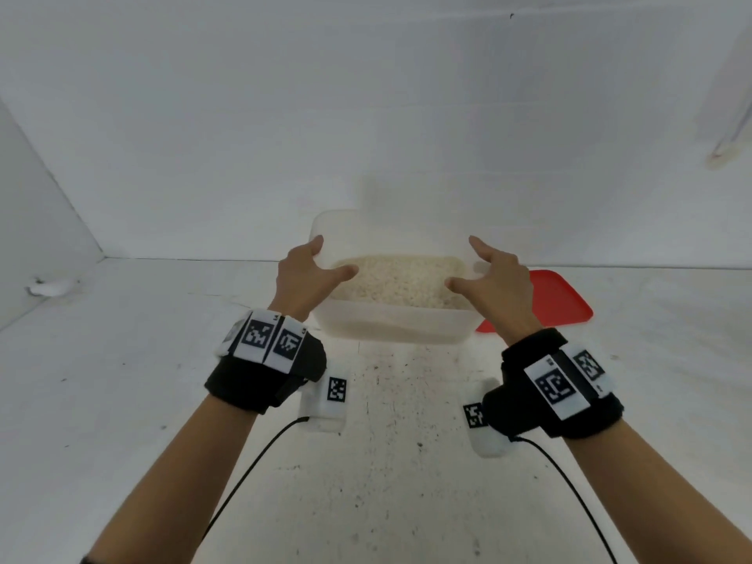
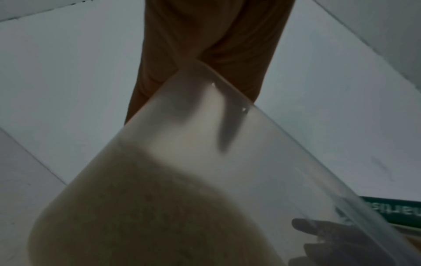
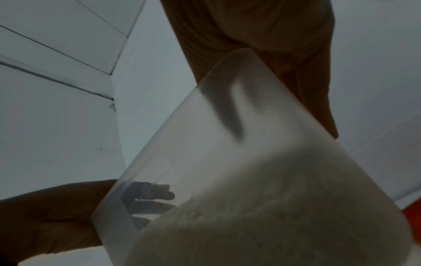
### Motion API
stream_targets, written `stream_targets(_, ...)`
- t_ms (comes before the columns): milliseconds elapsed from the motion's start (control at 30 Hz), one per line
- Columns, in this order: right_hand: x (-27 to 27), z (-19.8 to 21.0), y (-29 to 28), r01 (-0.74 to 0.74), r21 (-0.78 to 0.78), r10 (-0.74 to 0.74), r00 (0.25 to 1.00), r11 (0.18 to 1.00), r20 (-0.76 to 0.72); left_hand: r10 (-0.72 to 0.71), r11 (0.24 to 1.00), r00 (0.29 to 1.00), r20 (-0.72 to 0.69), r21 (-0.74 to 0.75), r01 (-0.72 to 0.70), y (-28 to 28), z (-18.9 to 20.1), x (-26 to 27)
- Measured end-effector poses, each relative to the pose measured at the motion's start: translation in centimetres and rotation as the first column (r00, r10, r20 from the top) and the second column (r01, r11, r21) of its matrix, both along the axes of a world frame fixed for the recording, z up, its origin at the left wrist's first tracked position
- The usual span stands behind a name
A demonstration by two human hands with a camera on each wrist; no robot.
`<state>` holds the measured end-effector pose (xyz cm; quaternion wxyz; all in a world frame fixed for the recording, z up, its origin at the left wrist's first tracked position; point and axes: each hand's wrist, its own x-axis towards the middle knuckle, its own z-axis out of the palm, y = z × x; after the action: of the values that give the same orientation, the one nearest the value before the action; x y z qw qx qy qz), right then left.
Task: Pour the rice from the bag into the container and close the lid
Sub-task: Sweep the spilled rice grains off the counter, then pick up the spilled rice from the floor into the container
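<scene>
A translucent rectangular plastic container [image 1: 390, 319] sits on the white tabletop [image 1: 122, 380], near its far edge by the wall. White rice [image 1: 398, 282] lies in it. The left hand [image 1: 305, 278] is at its left wall, the right hand [image 1: 496, 278] at its right wall. A flat red plastic lid [image 1: 565, 303] lies just right of the container, behind the right hand.

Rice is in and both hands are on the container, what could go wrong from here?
1. The container is open and looks tilted, held by the left hand and right hand; rice could spill.
2. The red lid lies behind the right hand; reaching for it leaves a one-handed hold.
</scene>
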<state>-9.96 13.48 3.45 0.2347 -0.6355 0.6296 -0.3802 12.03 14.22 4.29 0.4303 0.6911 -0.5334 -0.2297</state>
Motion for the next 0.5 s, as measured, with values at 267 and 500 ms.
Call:
stream_targets(267, 1.7, 0.2, 7.1, 0.072, 0.017, -0.071, 0.995, 0.997, -0.066, -0.111, 0.991, 0.991, -0.07, 0.066, 0.115, 5.8, -0.8, 2.1)
stream_targets(500, 4.5, -2.5, 14.0, 0.203, 0.066, -0.206, 0.978, 0.977, 0.035, -0.268, 0.951, 0.962, -0.061, 0.141, 0.274, 10.3, -2.4, 4.9)
